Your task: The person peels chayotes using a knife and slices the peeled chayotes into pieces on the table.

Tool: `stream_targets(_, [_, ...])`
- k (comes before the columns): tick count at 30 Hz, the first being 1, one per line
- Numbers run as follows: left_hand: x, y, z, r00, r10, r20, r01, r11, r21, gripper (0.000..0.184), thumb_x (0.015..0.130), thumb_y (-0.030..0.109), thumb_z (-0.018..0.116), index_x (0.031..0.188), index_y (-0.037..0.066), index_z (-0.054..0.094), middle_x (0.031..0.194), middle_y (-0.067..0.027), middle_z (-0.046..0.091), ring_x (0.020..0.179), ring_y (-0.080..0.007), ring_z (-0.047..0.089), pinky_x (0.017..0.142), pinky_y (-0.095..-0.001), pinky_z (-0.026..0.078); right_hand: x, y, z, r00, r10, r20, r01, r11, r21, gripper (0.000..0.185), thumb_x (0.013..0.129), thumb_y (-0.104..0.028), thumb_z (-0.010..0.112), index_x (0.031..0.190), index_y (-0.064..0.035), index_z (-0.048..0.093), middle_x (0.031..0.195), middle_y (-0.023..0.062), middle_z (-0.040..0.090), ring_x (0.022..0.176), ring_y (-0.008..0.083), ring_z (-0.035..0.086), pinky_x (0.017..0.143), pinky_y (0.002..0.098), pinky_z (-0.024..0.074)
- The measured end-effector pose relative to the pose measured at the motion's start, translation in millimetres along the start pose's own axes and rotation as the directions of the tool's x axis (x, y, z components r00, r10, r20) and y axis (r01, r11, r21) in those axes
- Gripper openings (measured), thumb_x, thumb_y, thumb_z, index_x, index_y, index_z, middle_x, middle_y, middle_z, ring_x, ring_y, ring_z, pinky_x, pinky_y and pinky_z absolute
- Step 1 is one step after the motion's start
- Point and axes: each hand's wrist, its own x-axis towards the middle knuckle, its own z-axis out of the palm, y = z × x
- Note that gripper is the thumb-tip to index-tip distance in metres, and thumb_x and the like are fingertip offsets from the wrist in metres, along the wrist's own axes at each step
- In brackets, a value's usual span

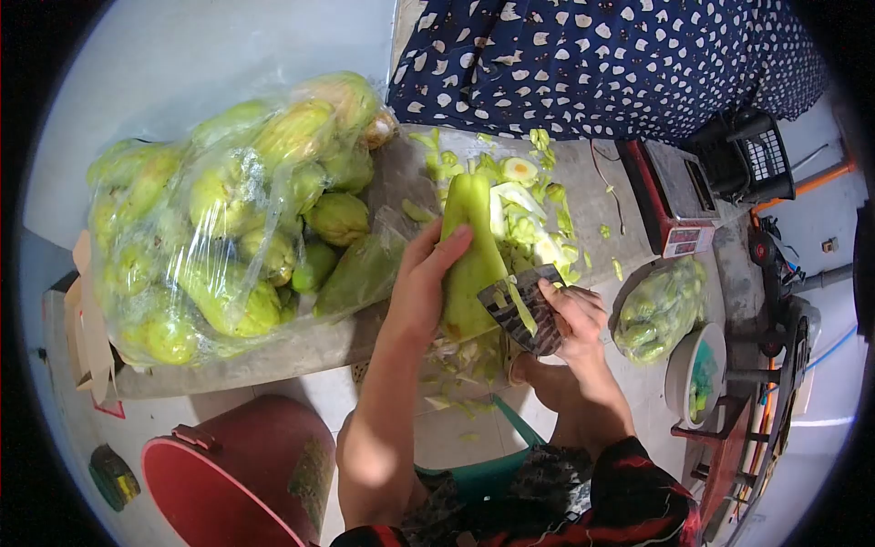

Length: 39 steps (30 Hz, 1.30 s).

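Observation:
A long pale green vegetable (pixel 467 264) stands lengthwise in front of me, held by my left hand (pixel 427 278) with the thumb pressed on its upper part. My right hand (pixel 576 319) grips a dark, flat, patterned blade-like tool (pixel 527 310) against the vegetable's lower right side. A pale green strip lies across the tool. Green peelings and cut pieces (pixel 524 214) are heaped on the grey slab (pixel 401 169) just beyond the vegetable. A large clear plastic bag (pixel 228 219) full of green vegetables rests on the slab at the left.
Below the slab at the left is a red bucket (pixel 241 465). A red scale (pixel 679 196) and a black basket (pixel 761 155) stand at the upper right. Another filled bag (pixel 661 310) and a white tub (pixel 697 374) are at the right. Dark patterned cloth (pixel 592 64) hangs beyond the slab.

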Motion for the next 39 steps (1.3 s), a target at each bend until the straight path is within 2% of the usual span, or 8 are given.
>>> stream_targets(8, [-3.6, 3.7, 3.3, 0.999, -0.011, -0.037, 0.012, 0.999, 0.037, 0.044, 0.094, 0.027, 0.058, 0.129, 0.001, 0.055, 0.111, -0.0097, 0.065, 0.096, -0.0185, 0.066, 0.082, -0.0321, 0.054, -1.5, 9.5, 5.9, 0.999, 0.035, -0.030, -0.037, 0.998, -0.055, 0.028, 0.074, -0.007, 0.076, 0.096, 0.0079, 0.069, 0.067, 0.0094, 0.065, 0.052, 0.0233, 0.062, 0.053, 0.0299, 0.0498])
stream_targets(13, [-3.8, 3.8, 1.9, 0.999, -0.011, -0.031, 0.012, 0.998, 0.060, 0.042, 0.095, 0.028, 0.058, 0.128, 0.002, 0.056, 0.107, -0.0082, 0.067, 0.092, -0.0173, 0.067, 0.079, -0.0315, 0.054, -6.1, 12.3, 9.8, 0.984, 0.173, 0.045, -0.167, 0.979, -0.121, 0.027, 0.072, -0.005, 0.077, 0.094, 0.0061, 0.069, 0.072, 0.0128, 0.068, 0.055, 0.0247, 0.065, 0.055, 0.0308, 0.0521])
stream_targets(23, [-8.5, 11.1, 3.7, 0.994, -0.060, -0.094, 0.065, 0.996, 0.055, 0.042, 0.093, 0.030, 0.061, 0.125, 0.002, 0.057, 0.106, -0.0081, 0.067, 0.090, -0.0175, 0.067, 0.078, -0.0322, 0.055, -1.7, 9.2, 16.9, 0.993, 0.106, -0.046, -0.112, 0.982, -0.155, 0.025, 0.070, -0.003, 0.079, 0.090, 0.0056, 0.068, 0.076, 0.0144, 0.070, 0.058, 0.0256, 0.066, 0.058, 0.0318, 0.0547])
stream_targets(29, [-5.5, 11.2, -0.8, 0.988, -0.155, -0.002, 0.155, 0.988, -0.030, 0.045, 0.092, 0.029, 0.063, 0.127, 0.001, 0.056, 0.109, -0.0095, 0.066, 0.093, -0.0179, 0.066, 0.079, -0.0320, 0.054, -3.8, 6.2, 19.2, 0.989, 0.142, -0.039, -0.147, 0.972, -0.183, 0.026, 0.070, 0.000, 0.076, 0.094, 0.0060, 0.069, 0.068, 0.0122, 0.066, 0.054, 0.0233, 0.063, 0.055, 0.0297, 0.0515])
stream_targets(32, [-3.7, 6.4, 4.5, 0.997, -0.025, -0.077, 0.031, 0.996, 0.079, 0.048, 0.092, 0.029, 0.063, 0.130, 0.000, 0.054, 0.109, -0.0096, 0.066, 0.092, -0.0178, 0.066, 0.079, -0.0315, 0.054, -3.4, 3.6, 20.2, 0.977, 0.214, -0.019, -0.214, 0.961, -0.176, 0.028, 0.069, 0.004, 0.071, 0.097, 0.0056, 0.069, 0.063, 0.0102, 0.062, 0.050, 0.0216, 0.059, 0.053, 0.0285, 0.0487])
stream_targets(34, [-7.0, 10.0, 10.2, 0.993, -0.004, -0.119, 0.012, 0.998, 0.067, 0.039, 0.095, 0.028, 0.062, 0.120, -0.001, 0.060, 0.103, -0.0059, 0.066, 0.090, -0.0108, 0.063, 0.077, -0.0250, 0.050, -5.1, 4.4, 23.4, 0.978, 0.204, -0.051, -0.209, 0.964, -0.163, 0.031, 0.068, 0.005, 0.068, 0.098, 0.0052, 0.070, 0.060, 0.0090, 0.060, 0.049, 0.0204, 0.057, 0.052, 0.0280, 0.0476])
stream_targets(37, [-3.6, 7.4, 4.0, 0.996, 0.025, -0.087, -0.016, 0.994, 0.108, 0.051, 0.092, 0.028, 0.064, 0.132, -0.001, 0.052, 0.110, -0.0100, 0.065, 0.094, -0.0175, 0.065, 0.079, -0.0312, 0.054, -3.6, -0.6, 25.1, 0.969, 0.239, -0.064, -0.247, 0.954, -0.170, 0.032, 0.071, -0.001, 0.071, 0.103, -0.0001, 0.070, 0.057, 0.0067, 0.052, 0.047, 0.0219, 0.055, 0.050, 0.0318, 0.0461])
stream_targets(39, [-8.9, 16.1, 7.0, 0.995, -0.052, -0.089, 0.059, 0.996, 0.073, 0.051, 0.092, 0.028, 0.065, 0.132, -0.001, 0.052, 0.110, -0.0099, 0.065, 0.095, -0.0173, 0.065, 0.080, -0.0307, 0.053, -4.8, 0.4, 25.9, 0.971, 0.229, -0.065, -0.237, 0.956, -0.173, 0.030, 0.070, 0.001, 0.070, 0.100, 0.0024, 0.069, 0.060, 0.0088, 0.057, 0.048, 0.0216, 0.056, 0.051, 0.0295, 0.0468])
